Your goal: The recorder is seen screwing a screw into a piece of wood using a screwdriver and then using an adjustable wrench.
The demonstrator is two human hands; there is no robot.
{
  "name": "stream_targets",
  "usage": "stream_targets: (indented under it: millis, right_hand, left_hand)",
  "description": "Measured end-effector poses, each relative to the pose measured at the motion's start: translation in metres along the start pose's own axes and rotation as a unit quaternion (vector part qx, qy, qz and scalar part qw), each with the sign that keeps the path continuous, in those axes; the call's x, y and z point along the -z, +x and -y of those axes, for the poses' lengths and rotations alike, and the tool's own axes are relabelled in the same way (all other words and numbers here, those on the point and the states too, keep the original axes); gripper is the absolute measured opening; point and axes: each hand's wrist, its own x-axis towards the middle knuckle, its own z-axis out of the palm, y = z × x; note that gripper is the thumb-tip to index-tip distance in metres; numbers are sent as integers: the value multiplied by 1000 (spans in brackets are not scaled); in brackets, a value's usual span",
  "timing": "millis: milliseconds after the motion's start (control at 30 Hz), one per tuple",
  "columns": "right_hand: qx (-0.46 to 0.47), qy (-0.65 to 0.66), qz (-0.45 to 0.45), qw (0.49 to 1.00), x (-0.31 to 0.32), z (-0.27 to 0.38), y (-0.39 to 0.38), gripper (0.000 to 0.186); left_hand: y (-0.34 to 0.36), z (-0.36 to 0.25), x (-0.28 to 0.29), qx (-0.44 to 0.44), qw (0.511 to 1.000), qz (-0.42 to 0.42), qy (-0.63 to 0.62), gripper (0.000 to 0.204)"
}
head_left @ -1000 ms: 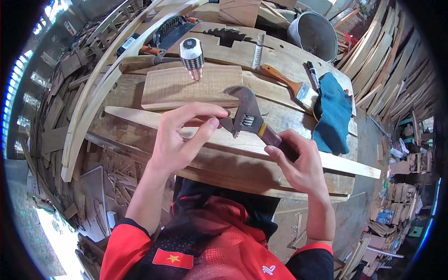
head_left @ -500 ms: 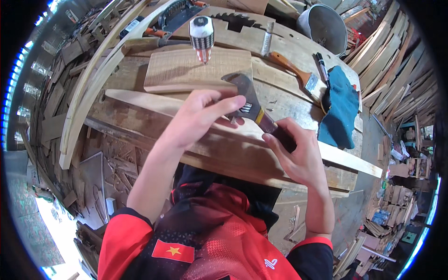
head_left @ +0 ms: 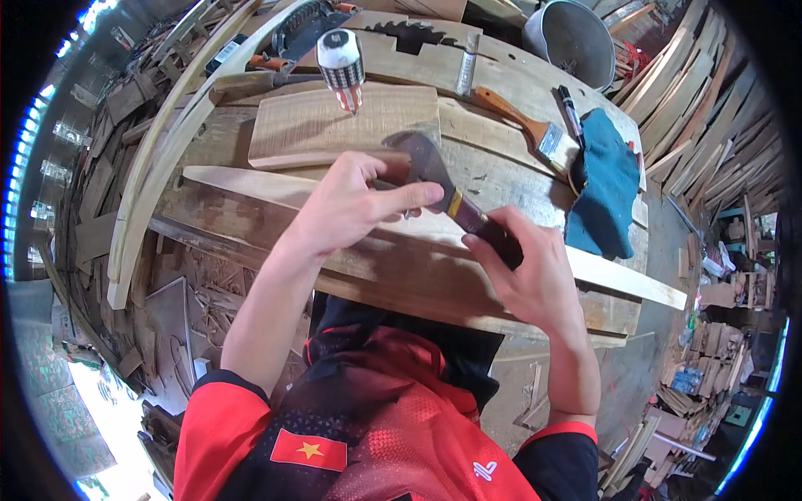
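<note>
Both of my hands hold an adjustable wrench over the workbench, its jaw end pointing away to the left and its dark handle toward the right. My left hand is closed around the head, thumb lying across it near the adjusting screw. Farther down, my right hand wraps the handle below a yellow band. Beneath them lies a long pale wood strip. A flat wooden board sits just beyond the jaws. An object with a white top, black patterned collar and reddish tapered tip stands upright there.
A brush, a marker and a teal cloth lie at the right. A metal pot and a toothed blade are at the back. Long curved wood strips rise at the left; stacked timber stands at the right.
The wrench has turned slightly in my hands, and my left thumb now covers the adjusting screw. My view has shifted a little, moving the bench things slightly left and up.
</note>
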Motion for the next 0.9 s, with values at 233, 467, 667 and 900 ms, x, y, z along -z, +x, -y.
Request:
stream_targets:
  millis: [233, 467, 667, 900]
  right_hand:
    - [-18, 27, 36, 999, 7, 4, 5, 25]
    - [-93, 85, 24, 992, 23, 13, 50, 34]
    - [-72, 40, 51, 995, 23, 20, 72, 36]
    - [-76, 60, 82, 992, 25, 29, 89, 36]
  left_hand:
    - [-21, -3, 9, -45, 996, -58, 59, 36]
    - [-17, -9, 68, -256, 920, -289, 64, 27]
    - [7, -17, 69, -304, 916, -253, 61, 32]
    - [16, -19, 80, -284, 926, -243, 49, 32]
